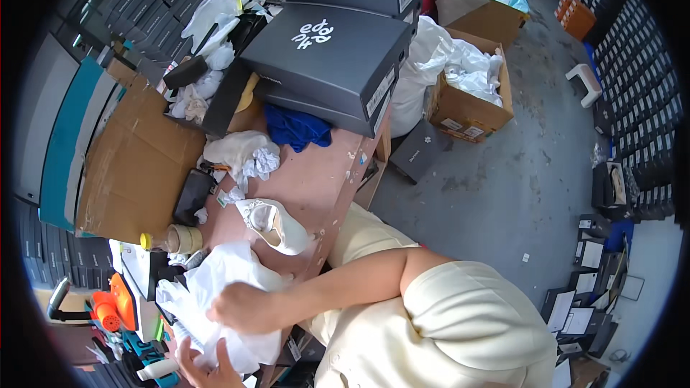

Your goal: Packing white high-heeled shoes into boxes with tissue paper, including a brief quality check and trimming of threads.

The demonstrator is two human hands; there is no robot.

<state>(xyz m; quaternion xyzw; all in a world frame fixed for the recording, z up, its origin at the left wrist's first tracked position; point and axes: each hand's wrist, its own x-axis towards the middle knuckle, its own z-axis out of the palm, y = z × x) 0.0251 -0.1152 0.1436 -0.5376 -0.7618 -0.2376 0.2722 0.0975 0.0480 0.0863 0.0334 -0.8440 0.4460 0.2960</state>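
Note:
My right hand (246,308) is closed in a loose fist over a crumpled white sheet (233,264), thin paper or plastic, on the table and seems to grip it; the fingertips are hidden. Just below, my left hand (210,368) has its fingers spread by the sheet's lower edge, with nothing plainly held. A white shoe (289,236) rests on the pinkish table (302,187) beyond the sheet. What lies under the sheet cannot be seen.
Dark shoe boxes (323,50) are stacked at the table's far end, beside a blue cloth (297,126). A cardboard panel (140,165) borders the left, near a yellow-capped bottle (154,242). Open cartons (471,111) and a fallen box (420,151) are on the floor.

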